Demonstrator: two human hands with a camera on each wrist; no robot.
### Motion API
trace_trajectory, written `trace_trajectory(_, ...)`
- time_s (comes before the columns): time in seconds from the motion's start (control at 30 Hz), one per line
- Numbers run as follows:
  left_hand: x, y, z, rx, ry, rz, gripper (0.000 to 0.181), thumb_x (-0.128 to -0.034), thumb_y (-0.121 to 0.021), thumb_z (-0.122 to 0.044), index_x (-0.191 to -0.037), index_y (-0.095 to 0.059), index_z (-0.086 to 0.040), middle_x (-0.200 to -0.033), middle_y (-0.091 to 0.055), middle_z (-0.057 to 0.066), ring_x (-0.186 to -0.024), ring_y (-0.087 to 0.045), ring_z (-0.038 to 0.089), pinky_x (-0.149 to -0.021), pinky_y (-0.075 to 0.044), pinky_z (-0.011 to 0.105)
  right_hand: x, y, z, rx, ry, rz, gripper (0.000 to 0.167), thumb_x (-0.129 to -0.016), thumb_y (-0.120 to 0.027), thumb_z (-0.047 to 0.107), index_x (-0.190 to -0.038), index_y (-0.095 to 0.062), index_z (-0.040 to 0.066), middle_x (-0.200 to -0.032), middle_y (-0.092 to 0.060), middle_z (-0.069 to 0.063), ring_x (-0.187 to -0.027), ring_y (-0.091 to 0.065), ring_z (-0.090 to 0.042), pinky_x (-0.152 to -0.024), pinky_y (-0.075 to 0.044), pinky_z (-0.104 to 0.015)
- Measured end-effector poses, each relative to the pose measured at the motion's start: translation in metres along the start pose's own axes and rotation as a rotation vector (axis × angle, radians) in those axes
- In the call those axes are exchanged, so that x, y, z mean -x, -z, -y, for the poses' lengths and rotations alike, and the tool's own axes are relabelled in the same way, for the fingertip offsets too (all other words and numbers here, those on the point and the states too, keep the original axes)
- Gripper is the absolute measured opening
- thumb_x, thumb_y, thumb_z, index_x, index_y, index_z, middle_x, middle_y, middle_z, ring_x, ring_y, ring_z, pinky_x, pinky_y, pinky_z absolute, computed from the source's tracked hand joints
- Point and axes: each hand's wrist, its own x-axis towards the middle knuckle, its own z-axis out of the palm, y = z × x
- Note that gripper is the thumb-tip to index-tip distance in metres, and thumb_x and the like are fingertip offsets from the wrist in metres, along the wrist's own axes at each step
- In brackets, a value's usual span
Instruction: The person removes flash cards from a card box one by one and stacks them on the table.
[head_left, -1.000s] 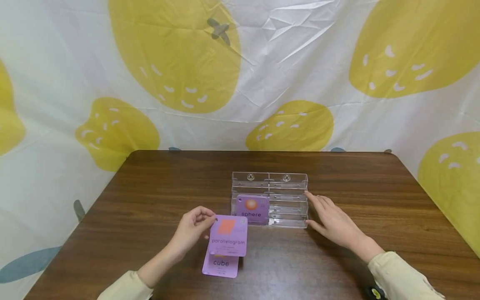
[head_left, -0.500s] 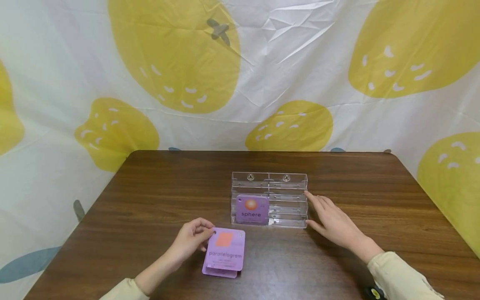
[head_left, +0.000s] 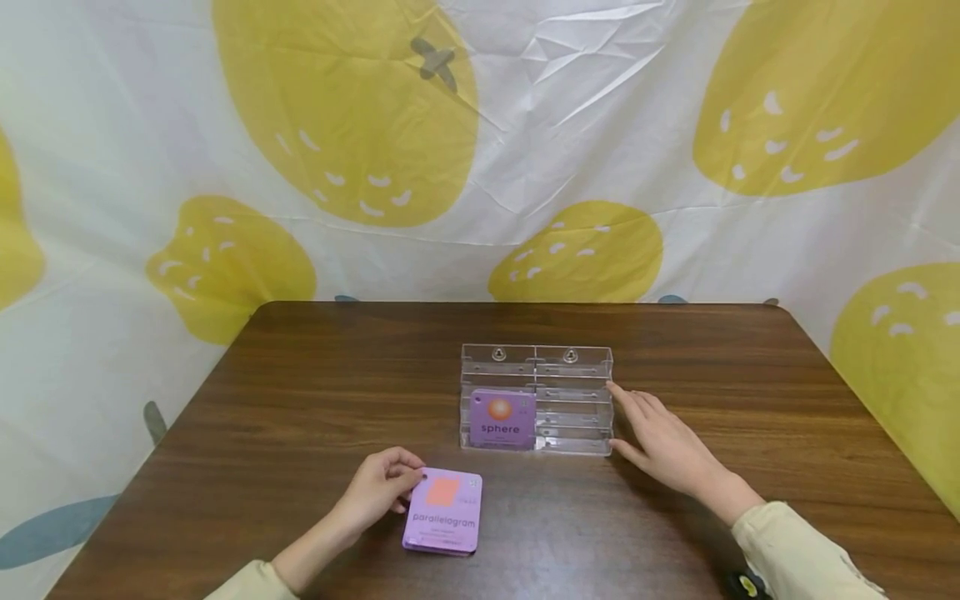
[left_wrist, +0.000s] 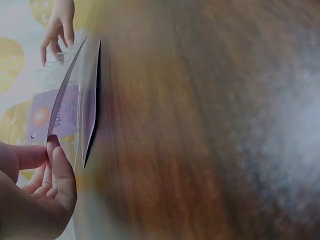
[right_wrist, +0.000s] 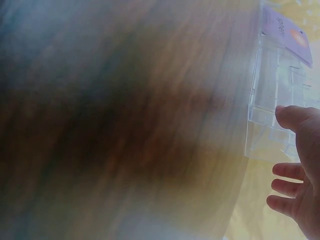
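Note:
My left hand (head_left: 378,490) pinches the upper left corner of a purple card marked "parallelogram" (head_left: 444,510) between thumb and fingers. In the left wrist view that card (left_wrist: 67,82) stands slightly apart from a second card (left_wrist: 91,117) lying on the table beneath it; from the head view the lower one is almost covered. A clear plastic card rack (head_left: 575,398) with two columns of tiers lies beyond. Its lower left pocket holds a purple "sphere" card (head_left: 501,417). My right hand (head_left: 667,442) has its fingers extended against the rack's right side, thumb near the lower corner.
The dark wooden table (head_left: 337,358) reaches back to a white cloth backdrop (head_left: 525,167) printed with yellow lemons. A small black item with a yellow patch (head_left: 747,585) shows beside the right sleeve (head_left: 795,550).
My left hand has moved down and slightly left with the parallelogram card, which now covers the cube card seen under it earlier. My right hand and the rack stay in place.

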Motion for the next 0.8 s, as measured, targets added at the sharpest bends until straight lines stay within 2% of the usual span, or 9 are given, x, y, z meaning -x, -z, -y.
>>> trace_trajectory(0.37,0.0022,-0.0035,0.001,-0.028,0.017,-0.006,0.018,-0.0855,-0.057,-0.008,-0.097,-0.057,0.006,-0.076,-0.064,0.006,-0.06,-0.054,0.013,-0.049,-0.046,0.024,0.0,0.0001,0.0002,-0.006,-0.005,0.0,0.076,-0.078,-0.07,0.024,-0.137,-0.029,-0.001,-0.117,-0.051,-0.021,-0.108,-0.047,-0.033,-0.09,-0.042,-0.047)
trace_trajectory(0.63,0.0021,-0.004,0.0003,-0.096,0.034,-0.019,0.016,-0.0838,-0.058,-0.009,-0.094,-0.059,0.003,-0.071,-0.061,0.002,-0.056,-0.054,0.011,-0.046,-0.044,0.024,0.0,-0.0008,-0.0005,-0.004,0.002,-0.021,0.077,-0.076,-0.072,0.022,-0.137,-0.03,-0.001,-0.115,-0.052,-0.021,-0.107,-0.048,-0.033,-0.089,-0.043,-0.047)
trace_trajectory(0.8,0.0014,-0.0048,0.0,-0.16,0.001,-0.046,0.012,-0.0819,-0.06,-0.006,-0.09,-0.06,0.003,-0.069,-0.062,0.003,-0.052,-0.056,0.012,-0.042,-0.043,0.023,0.0003,-0.0005,0.0001,-0.008,-0.007,-0.007,0.077,-0.077,-0.071,0.023,-0.137,-0.029,-0.001,-0.116,-0.051,-0.021,-0.108,-0.047,-0.033,-0.089,-0.042,-0.047)
